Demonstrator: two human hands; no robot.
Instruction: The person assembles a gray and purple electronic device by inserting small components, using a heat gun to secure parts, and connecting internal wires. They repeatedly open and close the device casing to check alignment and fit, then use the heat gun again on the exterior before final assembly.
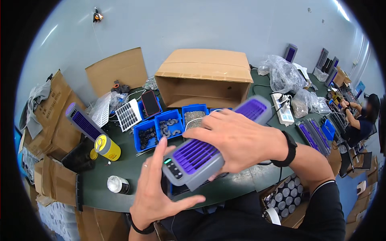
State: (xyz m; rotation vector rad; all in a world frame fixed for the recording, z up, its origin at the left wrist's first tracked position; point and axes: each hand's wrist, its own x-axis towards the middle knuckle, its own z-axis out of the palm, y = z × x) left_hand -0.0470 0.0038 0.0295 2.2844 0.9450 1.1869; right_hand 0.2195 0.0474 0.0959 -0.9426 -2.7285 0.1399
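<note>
"What frames the space?"
"A green tabletop (96, 193), its curved near edge passing by the person's body. An open cardboard box (205, 62) stands along the far side."
"And the purple-and-gray unit (195, 156)?"
"Slanted above the near part, the right hand's (243, 138) fingers gripping its middle. The left hand's (155, 193) are spread by the panel end; I can't tell whether they touch."
"Room?"
"Tight beyond, with blue bins (136, 136); more leftward, toward the white jar (118, 184)."
</note>
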